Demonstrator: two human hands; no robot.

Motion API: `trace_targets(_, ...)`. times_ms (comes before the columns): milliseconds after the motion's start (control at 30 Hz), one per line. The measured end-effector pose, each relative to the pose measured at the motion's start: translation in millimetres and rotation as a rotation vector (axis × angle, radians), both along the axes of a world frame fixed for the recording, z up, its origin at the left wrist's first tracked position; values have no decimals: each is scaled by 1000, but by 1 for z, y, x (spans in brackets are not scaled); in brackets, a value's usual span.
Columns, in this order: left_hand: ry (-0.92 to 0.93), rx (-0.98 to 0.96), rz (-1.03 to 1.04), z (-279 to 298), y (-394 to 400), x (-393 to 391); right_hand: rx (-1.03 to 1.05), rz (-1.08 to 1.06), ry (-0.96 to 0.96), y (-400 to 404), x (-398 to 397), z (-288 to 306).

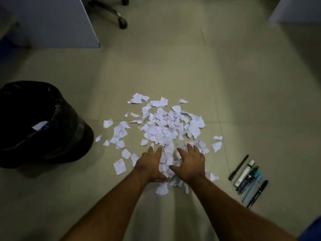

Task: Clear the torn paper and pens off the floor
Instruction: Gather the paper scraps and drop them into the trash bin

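Note:
A heap of torn white paper scraps point(166, 126) with lined writing lies spread on the tiled floor in the middle of the view. My left hand point(150, 165) and my right hand point(188, 163) rest palm down, fingers spread, on the near edge of the heap, with scraps between and under them. Neither hand is closed around anything. Several pens and markers point(248, 180) lie side by side on the floor to the right of my right hand, a little apart from the paper.
A bin lined with a black bag point(57, 119) stands at the left, a white scrap lying inside it. A pale cabinet panel point(57, 21) and an office chair's wheeled base point(119, 20) are at the far left. Bare floor tiles stretch beyond the heap.

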State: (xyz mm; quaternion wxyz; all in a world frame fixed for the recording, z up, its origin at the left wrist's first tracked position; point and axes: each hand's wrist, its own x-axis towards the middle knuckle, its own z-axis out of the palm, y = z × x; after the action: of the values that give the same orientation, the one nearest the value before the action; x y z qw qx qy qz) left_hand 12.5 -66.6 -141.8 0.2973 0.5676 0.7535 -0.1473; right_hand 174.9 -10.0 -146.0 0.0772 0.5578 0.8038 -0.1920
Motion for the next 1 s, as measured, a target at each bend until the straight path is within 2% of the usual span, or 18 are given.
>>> trace_targets(200, 130, 37, -100, -22, -4, 35, -172, -45, -32, -5, 15, -22)
trace_targets(367, 108, 220, -6, -28, 17, 21, -51, 13, 215, -7, 0, -30)
trace_targets(467, 79, 265, 49, -21, 26, 12, 52, -12, 224, 2, 0, -28)
trace_targets(533, 96, 214, 19, -15, 30, 10, 93, -31, 215, 8, 5, -28)
trace_targets(667, 107, -53, -143, -17, 39, 10, -147, 125, 32, 18, 11, -33)
trace_targets(767, 178, -136, -236, -26, 38, 15, -135, 191, -21, 11, 5, -34)
trace_targets(900, 150, 31, -187, -26, 34, 18, 2, 170, 55, 0, -3, -33)
trace_targets(1000, 142, 112, -117, -26, 30, 21, -38, 85, 175, -4, -7, -33)
